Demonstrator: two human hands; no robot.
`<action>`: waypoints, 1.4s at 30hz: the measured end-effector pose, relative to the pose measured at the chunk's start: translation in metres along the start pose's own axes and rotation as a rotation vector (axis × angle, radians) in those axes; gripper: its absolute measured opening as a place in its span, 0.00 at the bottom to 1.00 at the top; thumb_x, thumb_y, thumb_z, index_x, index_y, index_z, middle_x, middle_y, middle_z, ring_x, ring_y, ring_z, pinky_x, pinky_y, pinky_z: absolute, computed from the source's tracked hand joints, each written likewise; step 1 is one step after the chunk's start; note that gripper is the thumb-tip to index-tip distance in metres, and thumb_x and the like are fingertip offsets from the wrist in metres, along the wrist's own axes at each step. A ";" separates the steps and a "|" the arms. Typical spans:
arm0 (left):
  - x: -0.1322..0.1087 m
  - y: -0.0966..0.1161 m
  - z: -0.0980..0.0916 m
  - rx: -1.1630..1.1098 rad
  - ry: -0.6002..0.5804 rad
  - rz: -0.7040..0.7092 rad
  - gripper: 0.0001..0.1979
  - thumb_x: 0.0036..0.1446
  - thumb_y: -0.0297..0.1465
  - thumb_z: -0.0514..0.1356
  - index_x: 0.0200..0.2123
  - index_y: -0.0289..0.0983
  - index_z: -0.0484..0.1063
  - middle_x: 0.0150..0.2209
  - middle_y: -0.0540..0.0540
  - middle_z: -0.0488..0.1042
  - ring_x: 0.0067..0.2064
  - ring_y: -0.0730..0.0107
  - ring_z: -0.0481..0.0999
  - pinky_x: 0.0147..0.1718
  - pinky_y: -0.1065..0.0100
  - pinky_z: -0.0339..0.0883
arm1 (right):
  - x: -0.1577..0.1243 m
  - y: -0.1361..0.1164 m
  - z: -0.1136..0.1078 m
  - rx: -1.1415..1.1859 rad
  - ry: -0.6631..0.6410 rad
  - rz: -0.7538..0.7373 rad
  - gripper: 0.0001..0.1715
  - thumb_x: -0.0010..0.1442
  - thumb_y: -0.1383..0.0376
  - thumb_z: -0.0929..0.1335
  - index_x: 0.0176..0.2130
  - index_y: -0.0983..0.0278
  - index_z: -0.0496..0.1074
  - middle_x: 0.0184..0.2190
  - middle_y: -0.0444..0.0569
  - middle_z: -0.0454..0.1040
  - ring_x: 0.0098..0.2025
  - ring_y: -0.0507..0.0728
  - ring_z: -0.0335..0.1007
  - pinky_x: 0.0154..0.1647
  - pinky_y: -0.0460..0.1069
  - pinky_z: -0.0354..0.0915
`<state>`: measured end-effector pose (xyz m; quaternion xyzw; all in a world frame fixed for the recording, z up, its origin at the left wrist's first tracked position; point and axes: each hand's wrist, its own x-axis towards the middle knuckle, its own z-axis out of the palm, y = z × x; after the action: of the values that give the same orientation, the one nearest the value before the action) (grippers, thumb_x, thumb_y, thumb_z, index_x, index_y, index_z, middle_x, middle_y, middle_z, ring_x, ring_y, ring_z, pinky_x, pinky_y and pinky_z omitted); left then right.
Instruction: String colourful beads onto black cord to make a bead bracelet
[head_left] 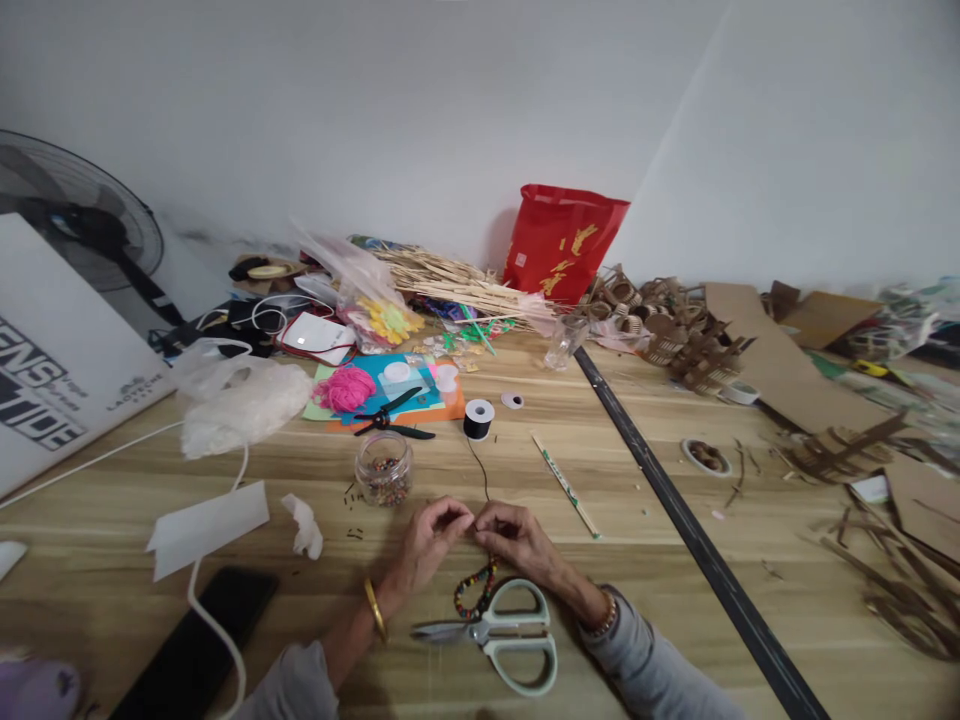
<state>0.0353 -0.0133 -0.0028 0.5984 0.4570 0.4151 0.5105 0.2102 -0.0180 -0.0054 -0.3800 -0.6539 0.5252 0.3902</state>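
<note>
My left hand (pixel 433 536) and my right hand (pixel 516 534) meet over the wooden table, both pinching a thin black cord (pixel 482 470) that runs up to a black spool (pixel 478 418). A strand of coloured beads (pixel 476 592) hangs from the pinch down toward me. Pale green scissors (pixel 501 634) lie just below the hands. A small clear jar of beads (pixel 384 468) stands a little up and left of my left hand.
Black pliers (pixel 392 418), pink yarn (pixel 344 388) and foam sheets lie behind the jar. A plastic bag (pixel 237 398), white paper (pixel 205 522) and a black phone (pixel 196 644) sit left. A long black strip (pixel 675 505) crosses the table; cardboard pieces (pixel 787 370) fill the right. A red bag (pixel 561 242) leans on the wall.
</note>
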 end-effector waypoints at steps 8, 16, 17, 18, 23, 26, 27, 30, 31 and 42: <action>-0.003 0.002 0.009 -0.317 -0.197 -0.190 0.15 0.45 0.40 0.66 0.29 0.33 0.75 0.27 0.47 0.76 0.31 0.66 0.74 0.34 0.67 0.67 | 0.001 -0.014 -0.004 -0.059 0.086 -0.037 0.18 0.56 0.53 0.70 0.29 0.66 0.73 0.25 0.44 0.66 0.27 0.51 0.62 0.27 0.44 0.57; -0.007 0.007 0.006 -0.291 -0.110 -0.188 0.14 0.45 0.39 0.66 0.23 0.33 0.73 0.23 0.49 0.74 0.27 0.69 0.71 0.31 0.69 0.65 | 0.002 -0.020 -0.025 -0.352 -0.097 -0.027 0.08 0.61 0.64 0.67 0.34 0.66 0.72 0.27 0.44 0.70 0.28 0.51 0.64 0.28 0.44 0.58; -0.007 0.007 0.005 -0.287 -0.097 -0.187 0.14 0.44 0.39 0.66 0.23 0.34 0.73 0.22 0.49 0.74 0.27 0.70 0.71 0.31 0.69 0.65 | 0.002 -0.021 -0.028 -0.456 -0.144 -0.054 0.05 0.60 0.67 0.67 0.34 0.66 0.73 0.29 0.45 0.71 0.29 0.51 0.65 0.29 0.44 0.58; -0.007 0.007 0.004 -0.280 -0.083 -0.184 0.13 0.44 0.39 0.66 0.23 0.34 0.73 0.22 0.49 0.74 0.27 0.70 0.70 0.30 0.69 0.65 | 0.001 -0.021 -0.032 -0.554 -0.199 -0.074 0.05 0.60 0.69 0.66 0.34 0.66 0.73 0.31 0.46 0.72 0.29 0.51 0.66 0.30 0.44 0.58; -0.007 0.008 -0.001 -0.233 -0.037 -0.159 0.13 0.45 0.39 0.65 0.23 0.34 0.73 0.23 0.49 0.74 0.28 0.70 0.71 0.31 0.69 0.65 | -0.003 -0.020 -0.037 -0.903 -0.385 -0.103 0.09 0.58 0.74 0.67 0.37 0.63 0.74 0.36 0.47 0.72 0.33 0.51 0.68 0.32 0.43 0.57; -0.007 0.010 -0.005 -0.207 -0.009 -0.139 0.12 0.46 0.39 0.64 0.23 0.34 0.73 0.23 0.48 0.75 0.28 0.69 0.71 0.31 0.69 0.66 | -0.005 -0.021 -0.034 -1.002 -0.421 -0.099 0.07 0.60 0.73 0.66 0.37 0.63 0.72 0.36 0.47 0.71 0.33 0.51 0.68 0.31 0.44 0.56; -0.007 0.010 -0.007 -0.195 -0.001 -0.132 0.12 0.46 0.39 0.64 0.23 0.34 0.73 0.23 0.48 0.75 0.28 0.68 0.71 0.31 0.69 0.66 | -0.006 -0.022 -0.033 -1.033 -0.425 -0.099 0.06 0.61 0.72 0.65 0.36 0.64 0.72 0.36 0.47 0.71 0.32 0.51 0.68 0.30 0.44 0.56; -0.006 0.011 -0.011 -0.145 0.031 -0.116 0.12 0.47 0.38 0.63 0.23 0.35 0.73 0.24 0.48 0.75 0.29 0.67 0.72 0.32 0.68 0.66 | -0.007 -0.024 -0.029 -1.141 -0.433 -0.105 0.07 0.64 0.70 0.63 0.37 0.65 0.70 0.37 0.49 0.70 0.31 0.51 0.66 0.28 0.45 0.56; -0.006 0.012 -0.013 -0.124 0.044 -0.111 0.11 0.47 0.38 0.63 0.23 0.35 0.73 0.23 0.48 0.75 0.29 0.67 0.72 0.32 0.68 0.66 | -0.007 -0.025 -0.028 -1.174 -0.436 -0.110 0.07 0.64 0.70 0.63 0.37 0.65 0.70 0.38 0.50 0.70 0.30 0.51 0.66 0.28 0.45 0.57; -0.010 0.011 -0.023 0.026 0.066 -0.033 0.11 0.48 0.37 0.61 0.21 0.36 0.71 0.21 0.49 0.73 0.26 0.67 0.71 0.29 0.69 0.65 | -0.005 -0.029 -0.030 -0.778 -0.419 -0.075 0.07 0.63 0.73 0.62 0.39 0.66 0.68 0.30 0.45 0.72 0.30 0.51 0.65 0.31 0.43 0.59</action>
<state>0.0122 -0.0185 0.0108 0.5832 0.4888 0.4203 0.4942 0.2372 -0.0153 0.0274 -0.3601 -0.8812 0.2910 0.0958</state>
